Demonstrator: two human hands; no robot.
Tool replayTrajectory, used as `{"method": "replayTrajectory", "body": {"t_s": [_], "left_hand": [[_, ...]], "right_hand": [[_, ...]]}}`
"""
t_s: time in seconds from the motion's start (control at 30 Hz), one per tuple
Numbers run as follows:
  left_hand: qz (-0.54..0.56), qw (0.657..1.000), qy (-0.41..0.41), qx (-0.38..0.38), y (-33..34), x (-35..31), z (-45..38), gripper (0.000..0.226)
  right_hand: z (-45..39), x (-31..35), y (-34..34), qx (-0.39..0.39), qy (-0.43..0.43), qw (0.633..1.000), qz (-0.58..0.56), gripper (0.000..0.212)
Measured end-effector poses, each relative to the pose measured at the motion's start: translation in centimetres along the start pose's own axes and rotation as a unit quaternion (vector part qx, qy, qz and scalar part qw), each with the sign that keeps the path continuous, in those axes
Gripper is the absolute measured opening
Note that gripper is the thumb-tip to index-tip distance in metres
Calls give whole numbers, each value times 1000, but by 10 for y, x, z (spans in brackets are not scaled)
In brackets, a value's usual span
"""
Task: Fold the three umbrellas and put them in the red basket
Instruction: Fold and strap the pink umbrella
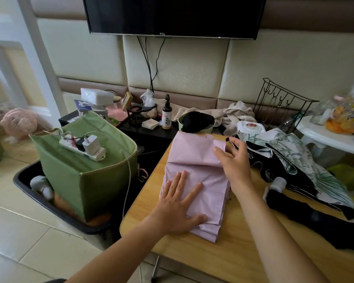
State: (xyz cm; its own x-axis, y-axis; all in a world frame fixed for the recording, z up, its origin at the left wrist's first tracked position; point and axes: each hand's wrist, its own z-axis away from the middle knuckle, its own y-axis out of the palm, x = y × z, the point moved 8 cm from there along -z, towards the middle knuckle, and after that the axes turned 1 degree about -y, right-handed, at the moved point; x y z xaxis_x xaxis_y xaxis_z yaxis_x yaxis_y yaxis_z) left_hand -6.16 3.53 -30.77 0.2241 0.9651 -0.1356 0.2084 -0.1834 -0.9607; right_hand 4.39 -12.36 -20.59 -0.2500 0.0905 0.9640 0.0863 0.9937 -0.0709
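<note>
A pale pink umbrella (194, 158) lies flattened in pleats on the wooden table (243, 246). My left hand (180, 203) presses flat on its near part with spread fingers. My right hand (233, 160) rests on the pink fabric's right edge, fingers relaxed, thumb on a fold. To the right lies an umbrella with a white leaf print and black lining (290, 156), loosely spread, its pale handle (278, 183) pointing toward me. A black umbrella or cover (307, 211) lies near it. No red basket is in view.
A green fabric box (74, 172) carrying a power strip stands in a black tray (25, 184) on the floor at left. Behind the table a dark low cabinet holds a bottle (167, 115), a green bowl with black cloth (197, 121), towels and a wire rack (278, 105).
</note>
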Motion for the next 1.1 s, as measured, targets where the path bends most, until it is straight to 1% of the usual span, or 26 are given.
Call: {"method": "replayTrajectory", "body": {"t_s": [0.07, 0.13, 0.23, 0.3, 0.37, 0.4, 0.43, 0.47, 0.5, 0.53, 0.57, 0.6, 0.63, 0.7, 0.73, 0.77, 0.8, 0.87, 0.97, 1.03, 1.1], "left_hand": [[-11, 1000, -5, 27, 2, 0, 0, 95], [-6, 999, -9, 41, 2, 0, 0, 95], [8, 998, -5, 55, 1, 0, -1, 96], [18, 997, -4, 77, 1, 1, -1, 98], [41, 995, -3, 90, -3, 3, -4, 96], [69, 993, -5, 97, -6, 5, -5, 93], [110, 988, -11, 104, -9, 6, -6, 84], [171, 980, -20, 96, -15, 8, -7, 69], [251, 964, -37, 75, -21, 14, -8, 49], [333, 940, -65, 46, -28, 20, -8, 34], [402, 910, -101, 20, -33, 29, -8, 28], [456, 880, -132, 4, -35, 36, -9, 30], [500, 852, -154, -2, -37, 41, -9, 38], [584, 797, -155, 4, -42, 41, -11, 56], [612, 776, -151, 9, -46, 39, -10, 67], [615, 772, -161, 17, -50, 38, -8, 77], [605, 776, -177, 25, -52, 37, -6, 86], [594, 778, -203, 19, -53, 39, -5, 90], [574, 778, -250, -39, -56, 52, -4, 79], [544, 788, -280, -67, -58, 60, -3, 74], [502, 803, -305, -101, -64, 64, 0, 59]], "right_hand": [[5, 3, -2, 18, 6, 1000, -17, 66], [12, 5, -1, 61, 4, 998, -1, 63], [29, 12, 5, 150, -37, 988, 17, 52], [39, 17, 2, 175, -78, 979, 63, 42], [48, 18, -1, 177, -106, 972, 112, 29], [50, 15, -3, 176, -108, 970, 128, 24], [53, 12, -5, 180, -107, 968, 137, 21], [55, 9, -6, 189, -106, 966, 140, 19], [58, 8, -6, 201, -108, 963, 142, 19], [62, 6, -6, 213, -111, 960, 147, 19], [65, 6, -6, 222, -114, 956, 153, 19], [68, 5, -5, 232, -115, 953, 157, 18], [72, 5, -4, 243, -114, 950, 159, 18], [78, 2, 0, 269, -106, 944, 156, 19], [82, 0, 1, 283, -99, 942, 152, 18], [84, -2, 3, 295, -94, 939, 150, 18], [86, -3, 4, 304, -95, 935, 154, 19], [89, -4, 5, 316, -106, 925, 179, 25], [94, -4, 9, 349, -110, 909, 198, 28], [96, -4, 9, 371, -108, 901, 197, 30], [98, -6, 8, 386, -105, 894, 203, 30]]}}
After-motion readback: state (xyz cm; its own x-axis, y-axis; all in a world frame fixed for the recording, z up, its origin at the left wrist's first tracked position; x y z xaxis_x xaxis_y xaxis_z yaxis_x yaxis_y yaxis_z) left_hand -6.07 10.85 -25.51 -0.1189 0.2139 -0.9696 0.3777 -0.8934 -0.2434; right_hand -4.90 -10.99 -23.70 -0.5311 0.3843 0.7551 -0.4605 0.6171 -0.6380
